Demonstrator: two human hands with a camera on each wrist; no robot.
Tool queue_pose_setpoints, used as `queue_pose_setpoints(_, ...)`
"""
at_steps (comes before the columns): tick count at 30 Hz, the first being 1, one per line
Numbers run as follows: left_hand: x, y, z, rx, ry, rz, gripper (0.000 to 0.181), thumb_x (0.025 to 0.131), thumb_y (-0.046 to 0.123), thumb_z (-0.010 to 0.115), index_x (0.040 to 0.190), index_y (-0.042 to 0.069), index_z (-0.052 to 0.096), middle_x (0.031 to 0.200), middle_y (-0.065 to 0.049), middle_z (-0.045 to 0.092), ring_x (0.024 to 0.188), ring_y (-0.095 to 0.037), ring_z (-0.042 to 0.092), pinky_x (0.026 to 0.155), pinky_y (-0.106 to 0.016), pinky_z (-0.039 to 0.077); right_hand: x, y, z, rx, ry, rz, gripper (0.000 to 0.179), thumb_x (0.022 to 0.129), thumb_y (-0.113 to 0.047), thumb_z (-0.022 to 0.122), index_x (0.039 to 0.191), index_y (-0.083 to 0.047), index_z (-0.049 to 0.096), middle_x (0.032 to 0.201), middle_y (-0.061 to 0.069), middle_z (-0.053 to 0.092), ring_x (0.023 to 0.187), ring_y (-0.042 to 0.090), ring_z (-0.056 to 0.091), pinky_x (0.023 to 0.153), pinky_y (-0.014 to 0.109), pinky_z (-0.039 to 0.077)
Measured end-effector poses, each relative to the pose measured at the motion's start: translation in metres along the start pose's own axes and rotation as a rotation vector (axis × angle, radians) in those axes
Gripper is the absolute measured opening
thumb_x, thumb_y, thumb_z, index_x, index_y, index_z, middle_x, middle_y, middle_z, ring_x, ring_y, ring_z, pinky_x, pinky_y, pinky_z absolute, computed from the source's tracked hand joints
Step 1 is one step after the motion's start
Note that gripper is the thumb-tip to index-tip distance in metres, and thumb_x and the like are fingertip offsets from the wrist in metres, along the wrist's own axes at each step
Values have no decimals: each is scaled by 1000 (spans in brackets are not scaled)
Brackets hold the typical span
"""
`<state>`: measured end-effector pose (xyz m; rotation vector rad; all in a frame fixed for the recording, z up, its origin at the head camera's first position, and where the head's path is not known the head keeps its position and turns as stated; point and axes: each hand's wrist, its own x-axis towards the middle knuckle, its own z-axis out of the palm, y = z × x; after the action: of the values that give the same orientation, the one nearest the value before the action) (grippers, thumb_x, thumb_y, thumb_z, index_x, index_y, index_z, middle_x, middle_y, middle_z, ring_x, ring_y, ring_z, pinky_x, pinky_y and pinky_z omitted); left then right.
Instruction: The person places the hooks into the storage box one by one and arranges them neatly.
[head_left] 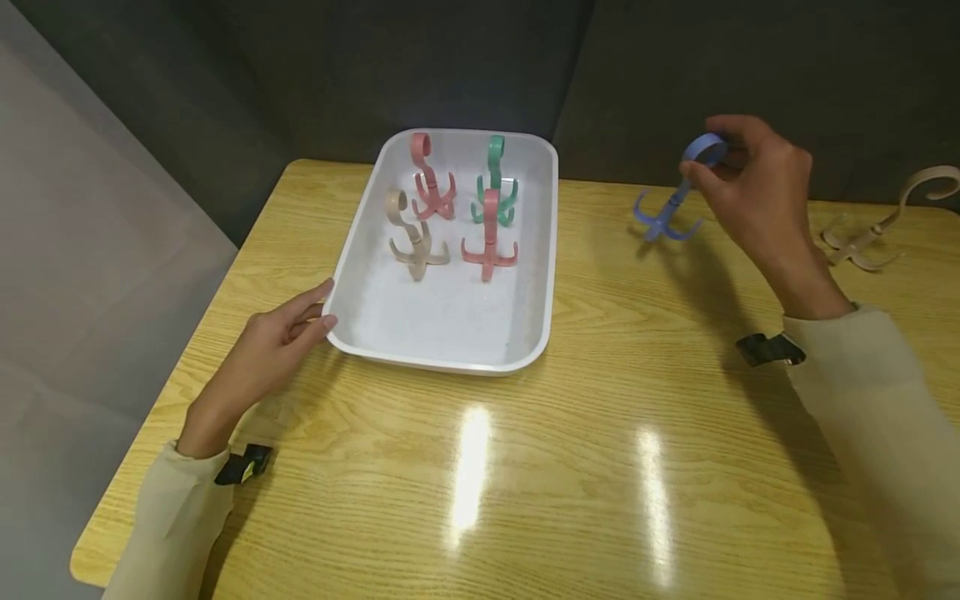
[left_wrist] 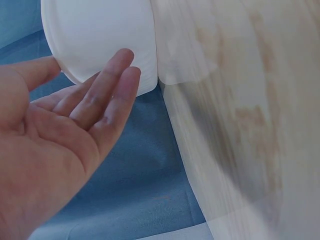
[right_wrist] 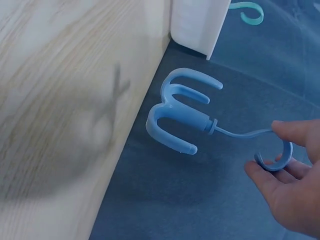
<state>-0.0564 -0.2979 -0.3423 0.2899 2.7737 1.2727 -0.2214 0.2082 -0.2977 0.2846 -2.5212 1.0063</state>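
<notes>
White tray point(left_wrist: 100, 30) cut off by top edge, both wrist views.

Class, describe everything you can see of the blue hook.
The blue hook looks like smooth plastic. At least three curved, round-tipped prongs spread from a thick base; past a small collar, a wavy stem ends in a curled band. The right hand pinches this curled end, and the hook slants, prongs lowest. It appears held above the table, right of the white tray; nothing else visibly touches it.

Blue pronged hook point(right_wrist: 192, 117), tilted, in right hand point(head_left: 765, 187).
</notes>
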Motion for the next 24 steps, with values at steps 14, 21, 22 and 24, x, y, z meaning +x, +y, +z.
queue_pose_setpoints(14,0,1,0,1,1,-6,56,110,20,56,160,3,37,138,-29,61,119,-40,66,85,-6,47,-6,-27,-4,32,8,-123,42,98,-14,76,138,-6,68,123,17,72,104,-11,64,90,16,53)
queue_pose_setpoints(21,0,0,0,-13,3,12,56,110,17,56,160,1,37,136,-30,61,118,-41,66,85,-7,48,-10,-42,-6,43,13,-178,41,98,-12,75,137,-6,68,121,17,73,105,-13,63,91,17,53)
queue_pose_setpoints(22,0,0,0,-13,3,14,56,110,17,56,160,1,37,136,-30,62,118,-41,66,85,-7,48,-11,-44,-6,45,11,-179,41,98,-12,75,138,-6,68,121,17,73,105,-12,64,92,18,53)
queue_pose_setpoints(24,-1,0,0,-13,3,15,56,110,17,56,160,1,37,136,-30,62,118,-41,66,85,-7,48,-12,-48,-7,47,6,-178,41,98,-13,75,138,-6,67,121,17,73,105,-11,64,92,18,53)
